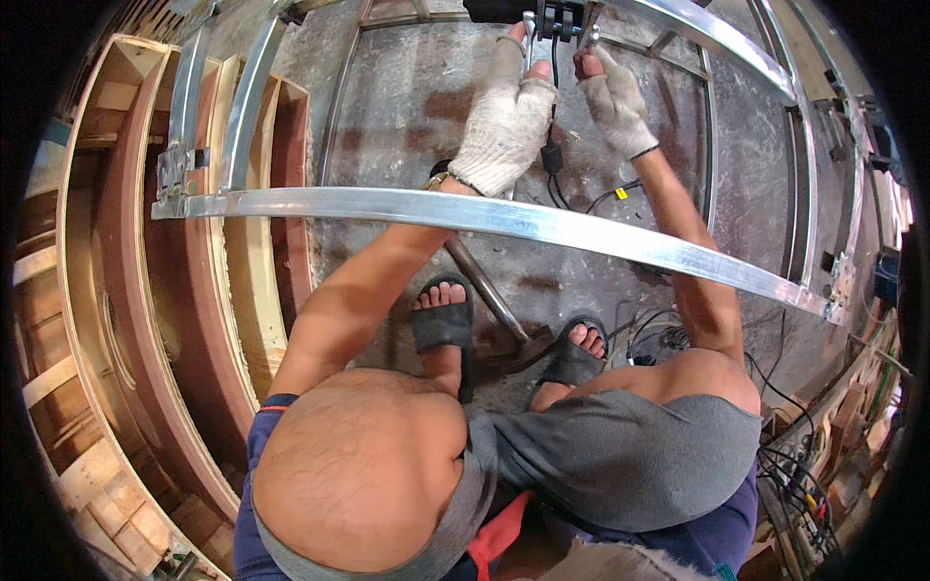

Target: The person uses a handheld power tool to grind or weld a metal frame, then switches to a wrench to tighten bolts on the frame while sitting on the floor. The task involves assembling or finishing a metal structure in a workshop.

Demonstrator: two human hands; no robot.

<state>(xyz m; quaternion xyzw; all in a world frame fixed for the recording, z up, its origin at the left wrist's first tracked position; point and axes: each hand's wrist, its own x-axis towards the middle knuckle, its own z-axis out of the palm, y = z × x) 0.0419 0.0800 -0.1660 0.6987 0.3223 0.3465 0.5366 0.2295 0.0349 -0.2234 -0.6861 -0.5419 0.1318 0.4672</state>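
My left hand, in a white knitted glove with bare fingertips, is closed around a shiny metal wrench. The wrench's head reaches up to a black bracket under a dark mechanism at the top edge. On the bracket's other side my right hand, gloved alike, has its fingers curled on a small shiny metal tool. That looks like another wrench end, but most of it is hidden. A black cable hangs from the mechanism between my hands.
A metal bar of the frame crosses above my forearms. Long wooden box sections stand at left. On the concrete floor, a metal rod or tool handle lies between my sandalled feet. Loose cables and wood scraps are at right.
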